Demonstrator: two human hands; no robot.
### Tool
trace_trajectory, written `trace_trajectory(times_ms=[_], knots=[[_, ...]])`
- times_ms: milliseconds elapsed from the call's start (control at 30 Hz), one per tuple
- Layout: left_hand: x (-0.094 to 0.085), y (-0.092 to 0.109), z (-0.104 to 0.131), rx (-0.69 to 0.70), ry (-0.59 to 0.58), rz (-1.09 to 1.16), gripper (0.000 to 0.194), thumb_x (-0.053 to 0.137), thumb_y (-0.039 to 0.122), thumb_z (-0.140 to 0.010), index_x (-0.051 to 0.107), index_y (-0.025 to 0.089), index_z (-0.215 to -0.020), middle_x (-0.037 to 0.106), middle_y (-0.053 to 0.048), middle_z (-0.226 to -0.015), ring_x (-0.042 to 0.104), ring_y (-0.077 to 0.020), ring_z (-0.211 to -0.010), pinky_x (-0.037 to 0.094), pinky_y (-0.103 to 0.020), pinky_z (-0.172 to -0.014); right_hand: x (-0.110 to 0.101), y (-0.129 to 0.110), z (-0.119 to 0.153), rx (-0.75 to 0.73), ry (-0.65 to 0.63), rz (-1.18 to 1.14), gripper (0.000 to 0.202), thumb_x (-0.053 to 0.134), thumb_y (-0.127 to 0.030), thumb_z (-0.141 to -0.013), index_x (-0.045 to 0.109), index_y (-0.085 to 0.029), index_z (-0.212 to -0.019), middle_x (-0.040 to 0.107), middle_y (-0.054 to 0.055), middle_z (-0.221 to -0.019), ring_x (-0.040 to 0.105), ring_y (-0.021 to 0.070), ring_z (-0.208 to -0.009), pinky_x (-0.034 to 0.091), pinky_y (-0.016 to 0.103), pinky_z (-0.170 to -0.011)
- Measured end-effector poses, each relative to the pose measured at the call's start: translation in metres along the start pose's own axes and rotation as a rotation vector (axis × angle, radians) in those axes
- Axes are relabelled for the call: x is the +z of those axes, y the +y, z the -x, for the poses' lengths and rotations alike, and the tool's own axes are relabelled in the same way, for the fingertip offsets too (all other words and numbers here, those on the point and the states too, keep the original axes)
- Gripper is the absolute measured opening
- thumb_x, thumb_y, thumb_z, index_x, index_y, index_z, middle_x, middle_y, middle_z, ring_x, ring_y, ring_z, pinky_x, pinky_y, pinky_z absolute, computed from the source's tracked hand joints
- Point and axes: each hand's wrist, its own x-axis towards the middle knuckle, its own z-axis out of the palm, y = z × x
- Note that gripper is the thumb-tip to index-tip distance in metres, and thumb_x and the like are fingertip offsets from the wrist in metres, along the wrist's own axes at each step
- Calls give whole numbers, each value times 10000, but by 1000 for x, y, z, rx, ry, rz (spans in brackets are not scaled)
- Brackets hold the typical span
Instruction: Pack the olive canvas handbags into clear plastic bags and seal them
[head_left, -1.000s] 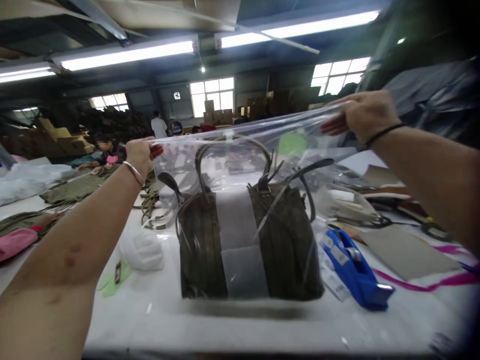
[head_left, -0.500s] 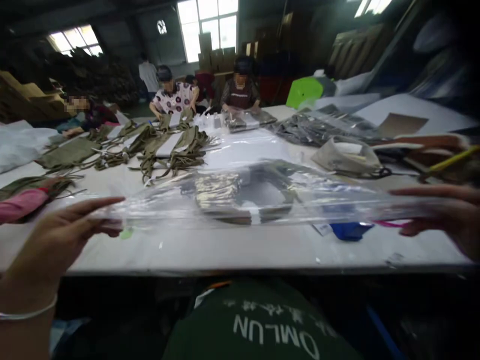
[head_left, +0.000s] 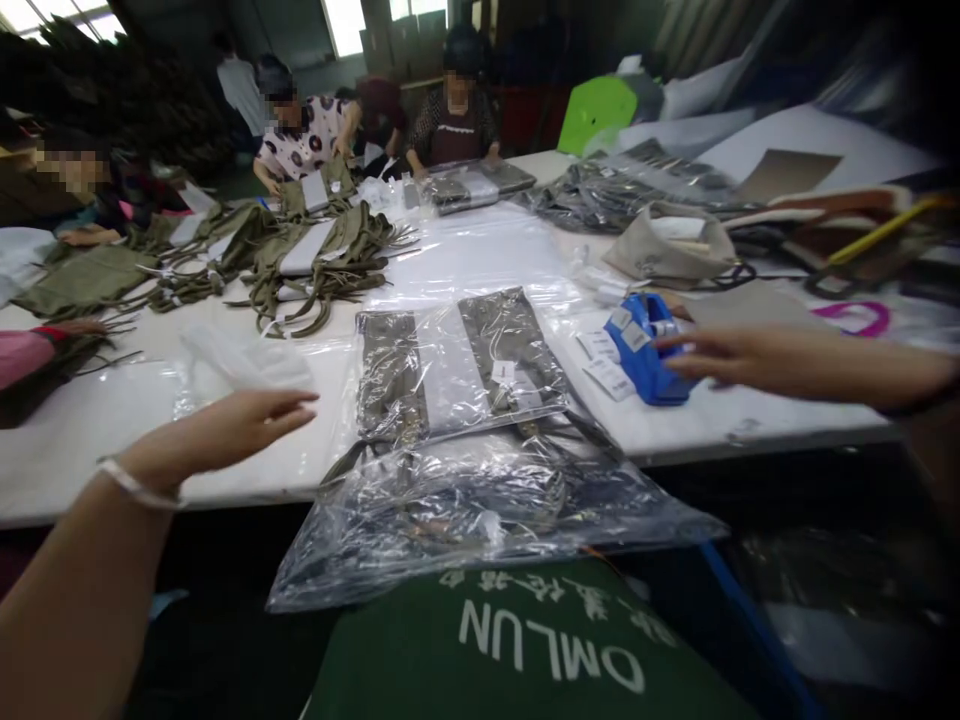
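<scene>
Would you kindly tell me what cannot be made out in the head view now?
All in the head view:
Blue tape dispenser: partly behind the right hand; contact unclear.
White tag: print too small to read.
Pink sleeve: its wearer is cut off by the left edge.
Handbag: glare on the plastic hides detail.

Dark grey wall [head_left: 176, 35] seen at back, largely sunk in shadow. Daylight admitted through paned window [head_left: 75, 8] at upper left and brighter window [head_left: 343, 25] near top centre, both cut off by top of view. Cardboard boxes [head_left: 405, 52] stacked before brighter window. Foreground crossed by long white table [head_left: 52, 475], space beneath left dark.
</scene>
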Motion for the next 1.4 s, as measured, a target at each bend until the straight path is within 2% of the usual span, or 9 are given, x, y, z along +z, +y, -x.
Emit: trace_trajectory(times_ms=[100, 200, 300, 433, 500, 600, 1033, 1167, 1400], knots=[[43, 64, -100, 213, 60, -369, 256, 610, 322, -868, 746, 173, -1025, 732, -126, -1117, 657, -298, -1097, 467, -440, -1033, 28, -77, -70, -315, -60, 90, 443, 533, -426, -950, 680, -116, -1232, 708, 128, -1189, 659, 235, -1038, 484, 439, -993], [108, 98, -191, 75, 159, -535, 370, 496, 246, -923, 656, 69, -1205, 640, -234, -1277, 569, -338, -1252, 414, -482, -1080, 103, -135, -129, -330, -78, 129, 492, 385, -377, -1021, 569, -68, -1357, 585, 152, -1390, 521, 286, -1299, 380, 468, -1117], [153, 75, -257, 23, 341, -571, 535, 410, 256, -956, 448, 24, -1437, 362, -260, -1545, 273, -364, -1478, 210, -602, -1178, 197, -135, -169, -184, -22, 197, 596, 360, -418, -1010, 424, -46, -1472, 405, 190, -1540, 338, 350, -1437, 274, 539, -1167], [169, -7, -304, 65, 463, -592, 609, 359, 366, -984, 359, 68, -1516, 250, -168, -1621, 144, -292, -1528, 88, -513, -1241, 291, -64, -191, -121, -16, 265, 631, 261, -407, -1008, 310, -65, -1536, 258, 174, -1617, 157, 326, -1509, 119, 611, -1189], [170, -39, -315, 64, 490, -580, 617, 319, 391, -999, 319, 95, -1541, 234, -139, -1631, 132, -264, -1533, 88, -468, -1250, 314, -30, -193, -137, -35, 284, 625, 230, -381, -1006, 246, -106, -1567, 206, 143, -1640, 120, 289, -1521, 94, 609, -1194], [174, -61, -327, 42, 557, -586, 618, 281, 398, -1013, 275, 111, -1560, 169, -121, -1651, 69, -254, -1541, 61, -462, -1255, 327, -7, -196, -140, -12, 309, 652, 254, -376, -995, 176, -117, -1588, 141, 129, -1658, 68, 280, -1529, 80, 600, -1200], [180, -51, -341, -38, 494, -616, 613, 307, 331, -1006, 262, 69, -1558, 164, -148, -1648, 76, -281, -1538, 66, -459, -1257, 331, -6, -201, -143, -35, 403, 683, 243, -389, -994, 121, -86, -1594, 118, 141, -1657, 98, 318, -1524, 188, 599, -1178], [186, -40, -327, -136, 467, -587, 624, 350, 250, -975, 256, 22, -1549, 186, -197, -1633, 113, -305, -1531, 79, -464, -1251, 330, -8, -198, -146, -4, 322, 685, 222, -429, -999, 148, -96, -1592, 130, 149, -1655, 89, 324, -1527, 170, 626, -1174], [191, -67, -277, -64, 472, -632, 640, 318, 366, -998, 271, 40, -1547, 178, -169, -1640, 110, -263, -1536, 60, -449, -1254, 332, -11, -197, -164, -31, 264, 679, 247, -413, -995, 152, -96, -1588, 123, 155, -1655, 60, 315, -1526, 133, 625, -1184]])
